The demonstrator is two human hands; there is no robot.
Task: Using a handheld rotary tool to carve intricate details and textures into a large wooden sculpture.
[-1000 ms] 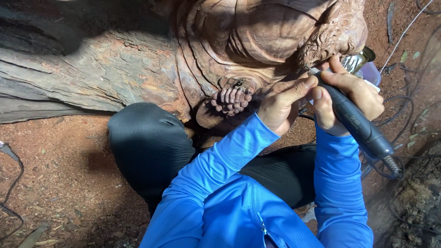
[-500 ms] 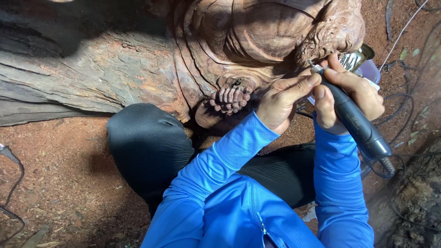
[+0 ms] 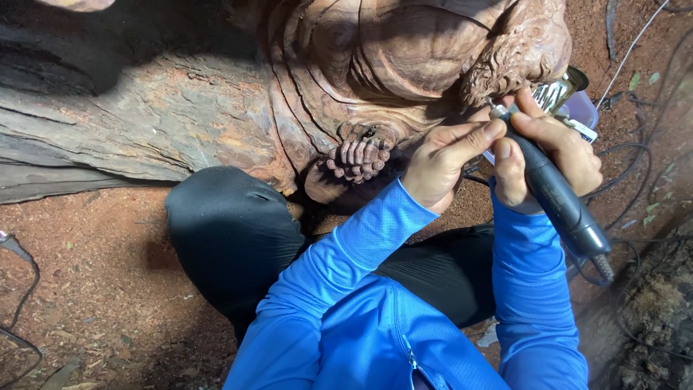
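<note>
A large reddish-brown wood carving (image 3: 404, 65) with folds and a curly textured part lies across the top of the head view. My right hand (image 3: 552, 148) grips a dark pen-shaped rotary carving tool (image 3: 556, 198), its tip against the curly part of the carving. My left hand (image 3: 444, 159) rests beside it, fingertips touching the tool near its tip. Both arms wear blue sleeves. A carved foot with toes (image 3: 354, 159) shows just left of my left hand.
My black-trousered knee (image 3: 231, 231) is bent below the carving. Red sawdust covers the ground (image 3: 94, 289). Cables (image 3: 635, 166) trail on the right, a cord (image 3: 18, 253) at the left edge. A purple container with metal bits (image 3: 570, 101) sits behind my right hand.
Both hands and the tool have stayed at the same spot on the carving, shifting only slightly.
</note>
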